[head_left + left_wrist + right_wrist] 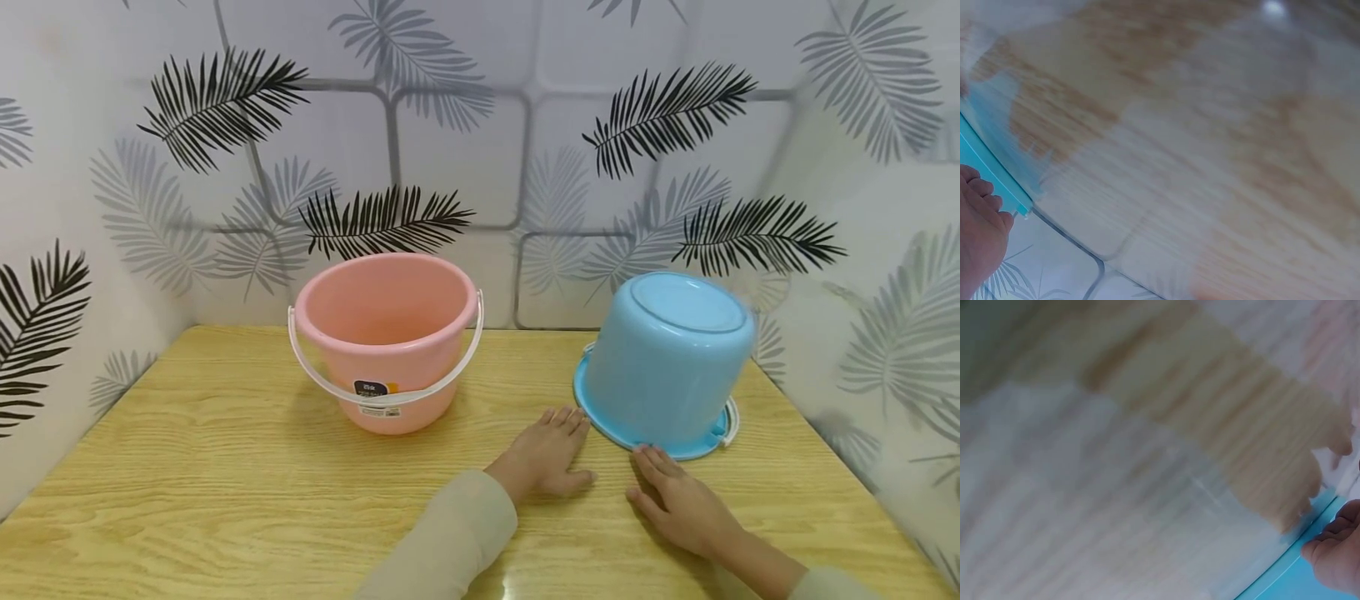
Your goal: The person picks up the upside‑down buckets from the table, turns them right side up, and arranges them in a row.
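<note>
A light blue bucket point(667, 367) stands upside down on the right part of the table, its rim on the wood and its white handle point(732, 421) showing at the right. My left hand point(547, 454) is just left of that rim, fingers extended and thumb spread. At the rim's front, my right hand point(682, 504) has straight fingers whose tips touch or nearly touch it. Further left, a pink bucket point(390, 383) stands upright with its white handle hanging across the front. In both wrist views, the hand appears beside the blue rim point(997, 175).
The wood-grain table point(225, 483) reaches back to a wall point(465, 167) covered in a leaf pattern. That wall surface also runs along the left and right sides of the table. A dark label point(371, 388) is on the pink bucket's front.
</note>
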`<state>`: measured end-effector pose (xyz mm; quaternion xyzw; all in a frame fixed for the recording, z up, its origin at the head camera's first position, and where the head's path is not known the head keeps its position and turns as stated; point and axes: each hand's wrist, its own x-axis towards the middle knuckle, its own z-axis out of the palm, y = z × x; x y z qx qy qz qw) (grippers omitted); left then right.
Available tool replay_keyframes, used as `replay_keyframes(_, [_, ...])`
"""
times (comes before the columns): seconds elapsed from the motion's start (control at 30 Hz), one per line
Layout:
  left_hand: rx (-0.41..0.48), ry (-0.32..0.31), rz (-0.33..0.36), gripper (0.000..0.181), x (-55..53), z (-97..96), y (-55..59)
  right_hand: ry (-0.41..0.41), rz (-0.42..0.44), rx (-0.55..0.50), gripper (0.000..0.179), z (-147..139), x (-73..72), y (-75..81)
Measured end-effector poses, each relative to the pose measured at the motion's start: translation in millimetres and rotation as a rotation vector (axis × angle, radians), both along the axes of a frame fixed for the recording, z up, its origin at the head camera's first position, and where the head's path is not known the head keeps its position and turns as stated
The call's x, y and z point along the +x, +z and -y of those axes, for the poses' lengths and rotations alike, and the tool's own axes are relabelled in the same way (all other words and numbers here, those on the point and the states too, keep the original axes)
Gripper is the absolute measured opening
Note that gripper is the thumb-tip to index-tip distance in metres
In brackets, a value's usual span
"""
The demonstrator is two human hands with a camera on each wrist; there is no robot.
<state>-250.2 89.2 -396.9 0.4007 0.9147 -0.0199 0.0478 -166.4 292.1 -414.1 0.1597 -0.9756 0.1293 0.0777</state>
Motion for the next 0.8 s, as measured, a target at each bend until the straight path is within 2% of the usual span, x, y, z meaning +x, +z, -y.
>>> replay_keyframes(0.47, [-0.024, 0.011, 0.007, 0.074, 2.7, -2.6, 3.8, 0.007, 0.023, -0.006, 0.056, 5.9, 7.1, 0.9])
replay_keyframes(0.67, [-0.047, 0.007, -0.006, 0.071, 2.5, -4.6, 2.4, 0.016, 0.036, -0.022, 0.057, 7.4, 9.4, 0.7])
replay_keyframes(0.8, [-0.029, 0.014, -0.001, 0.069, 1.1, -6.0, 0.2, 0.013, 0.041, -0.014, 0.057, 6.5, 9.8, 0.3])
